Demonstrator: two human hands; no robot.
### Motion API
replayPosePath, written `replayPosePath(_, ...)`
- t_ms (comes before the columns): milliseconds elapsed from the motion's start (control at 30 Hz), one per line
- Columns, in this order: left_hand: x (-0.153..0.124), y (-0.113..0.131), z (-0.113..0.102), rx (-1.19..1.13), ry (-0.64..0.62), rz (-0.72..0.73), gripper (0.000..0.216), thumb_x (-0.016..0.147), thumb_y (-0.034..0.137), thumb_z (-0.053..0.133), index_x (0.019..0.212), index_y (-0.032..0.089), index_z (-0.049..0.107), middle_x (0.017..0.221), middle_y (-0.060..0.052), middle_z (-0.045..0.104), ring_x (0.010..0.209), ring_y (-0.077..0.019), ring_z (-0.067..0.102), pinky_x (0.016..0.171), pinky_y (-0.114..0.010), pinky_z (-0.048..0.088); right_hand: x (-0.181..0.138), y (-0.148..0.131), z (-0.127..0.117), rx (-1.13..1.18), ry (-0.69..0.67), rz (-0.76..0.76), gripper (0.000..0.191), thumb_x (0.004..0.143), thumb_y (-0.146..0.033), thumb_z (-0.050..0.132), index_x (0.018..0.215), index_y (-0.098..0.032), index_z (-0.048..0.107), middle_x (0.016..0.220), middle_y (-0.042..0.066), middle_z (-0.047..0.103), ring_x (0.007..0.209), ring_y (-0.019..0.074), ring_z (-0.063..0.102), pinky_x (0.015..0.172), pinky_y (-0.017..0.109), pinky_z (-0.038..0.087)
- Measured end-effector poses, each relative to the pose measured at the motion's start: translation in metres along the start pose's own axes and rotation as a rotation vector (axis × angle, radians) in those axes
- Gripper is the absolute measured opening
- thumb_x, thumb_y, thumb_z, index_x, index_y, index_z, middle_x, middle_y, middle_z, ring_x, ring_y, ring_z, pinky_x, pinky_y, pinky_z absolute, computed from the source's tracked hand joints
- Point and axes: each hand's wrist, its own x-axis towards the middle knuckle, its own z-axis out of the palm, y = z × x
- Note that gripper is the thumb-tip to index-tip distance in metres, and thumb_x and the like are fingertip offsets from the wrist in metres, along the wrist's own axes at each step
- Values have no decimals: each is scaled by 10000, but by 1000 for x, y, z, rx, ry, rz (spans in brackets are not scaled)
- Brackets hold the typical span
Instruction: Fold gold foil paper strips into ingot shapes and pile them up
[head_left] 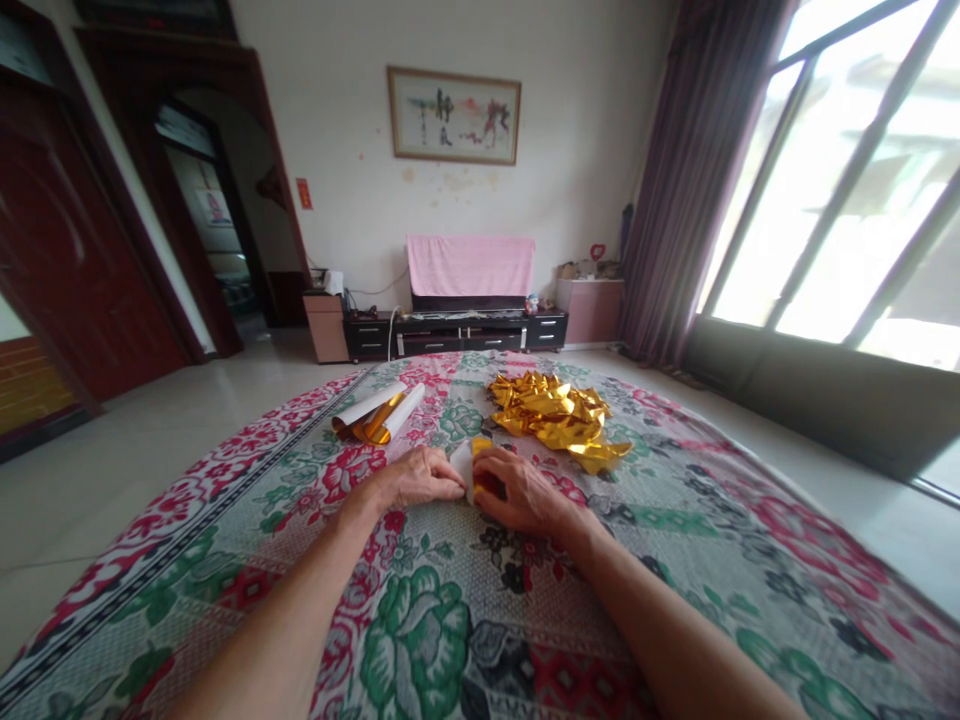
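Note:
A small piece of gold foil paper (pixel 481 445) with a white back stands partly folded between my hands, just above or on the patterned cloth. My left hand (pixel 421 476) has its fingers closed at the paper's lower white edge. From the other side, my right hand (pixel 519 490) curls its fingers over the gold face and grips it. My fingers hide much of the paper's lower part. Beyond my right hand lies a heap of folded gold foil pieces (pixel 555 408). Ahead of my left hand rest curled gold foil sheets (pixel 405 412), their white backs outward.
A floral cloth (pixel 416 640) covers the round-edged table. Past its far edge stand a low black TV cabinet (pixel 480 342) and a pink-draped screen (pixel 471 266). A purple curtain (pixel 675 180) and bright windows are at the right, a dark red door (pixel 75 230) at the left.

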Motion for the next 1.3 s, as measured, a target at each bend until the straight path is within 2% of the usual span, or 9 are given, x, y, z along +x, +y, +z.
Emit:
replayPosePath(233,-1,4,-3,-31,-43,-49,302,713,392,556,943,269,708,849,1,579,781,-128,525,695,-204,376,1,1,2,1,11,2,104,710,-199,579,746,-184,483,758,6,498,694,117,447,655,268,386)
replayPosePath(433,1,9,-2,-11,-46,-39,314,741,389,516,926,232,715,822,-10,595,791,-134,525,694,-201,366,3,-2,1,-1,-14,43,115,697,-205,585,724,-178,477,763,14,501,694,120,444,654,273,388)
replayPosePath(667,2,11,-2,-41,-19,-72,304,716,366,543,906,207,719,816,-15,588,779,-136,540,678,-200,379,2,-1,3,25,3,41,125,689,-203,586,782,-176,507,796,23,508,716,125,449,677,279,393)
replayPosePath(900,-1,11,-7,-59,-77,-73,294,690,326,565,925,229,712,871,-12,572,806,-135,538,708,-197,393,2,-2,2,12,-15,30,117,703,-211,586,771,-182,496,771,14,496,708,124,428,664,282,376)
replayPosePath(1100,-1,12,-10,-29,-105,-59,296,711,368,545,931,253,708,898,-5,591,833,-138,536,755,-202,391,2,-3,0,26,-14,29,116,713,-209,574,794,-186,494,803,20,503,723,127,443,679,287,386)
replayPosePath(1300,2,14,-6,8,-80,-54,298,723,348,508,892,218,716,862,-10,612,793,-132,539,706,-191,386,0,0,1,39,-8,17,129,713,-207,573,819,-186,503,840,30,514,761,137,462,709,292,400)
